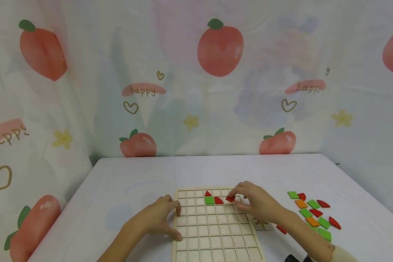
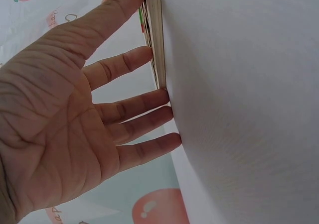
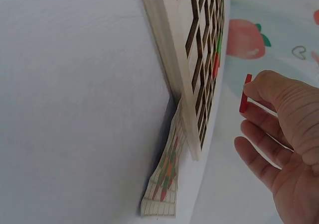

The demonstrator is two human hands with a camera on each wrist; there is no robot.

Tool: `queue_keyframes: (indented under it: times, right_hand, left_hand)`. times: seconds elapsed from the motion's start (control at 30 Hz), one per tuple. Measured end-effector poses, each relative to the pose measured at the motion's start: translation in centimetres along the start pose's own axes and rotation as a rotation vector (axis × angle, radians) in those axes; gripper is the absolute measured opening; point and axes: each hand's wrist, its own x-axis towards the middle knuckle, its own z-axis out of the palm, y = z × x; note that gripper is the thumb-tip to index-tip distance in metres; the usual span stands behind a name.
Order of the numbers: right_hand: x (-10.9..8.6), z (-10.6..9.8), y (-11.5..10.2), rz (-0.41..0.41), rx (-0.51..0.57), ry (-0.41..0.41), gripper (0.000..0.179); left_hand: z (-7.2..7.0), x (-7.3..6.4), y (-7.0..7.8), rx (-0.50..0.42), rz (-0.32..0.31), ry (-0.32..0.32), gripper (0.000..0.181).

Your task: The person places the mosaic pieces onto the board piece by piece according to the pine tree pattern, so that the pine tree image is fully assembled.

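A wooden grid board [image 1: 201,220] lies on the table with a green square tile [image 1: 209,200], a red triangle tile [image 1: 207,193] and a red quarter-round tile [image 1: 218,200] in its upper cells. My left hand [image 1: 160,216] rests at the board's left edge; in the left wrist view its extended fingers [image 2: 134,104] reach along the board's side. My right hand [image 1: 257,202] pinches another red tile [image 3: 245,93] between thumb and index finger, above the board's upper right part. From the right wrist side this tile stands edge-on, apart from the board's surface.
Right of the board lie several loose tiles: green squares [image 1: 313,204], orange squares [image 1: 312,222] and red curved pieces [image 1: 334,222]. A printed pattern sheet [image 3: 167,176] sticks out from under the board's right edge. A black object [image 1: 291,258] shows at the bottom edge.
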Motion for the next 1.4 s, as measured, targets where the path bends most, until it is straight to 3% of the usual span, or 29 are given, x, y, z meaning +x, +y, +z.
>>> queue_keyframes:
  times: [0.5,0.8,1.03,1.4]
  right_hand:
    - [4.5,2.9,-2.1,-0.070,-0.037,-0.108,0.019]
    - [6.2,4.4,-2.8,-0.088,-0.058,-0.181,0.017]
    - [6.6,4.9,-3.0,-0.139,-0.097,-0.184,0.012]
    - [6.1,4.6,-3.1,-0.148,-0.072,-0.158,0.013]
  left_hand:
    - [0.1,-0.1,0.1,0.009,0.004,0.004,0.055]
    - [0.2,0.1,0.0,0.020,0.009,-0.001,0.055]
    - [0.0,0.0,0.1,0.027,0.007,0.005,0.055]
    - [-0.1,-0.1,0.2,0.024,-0.002,-0.007,0.053]
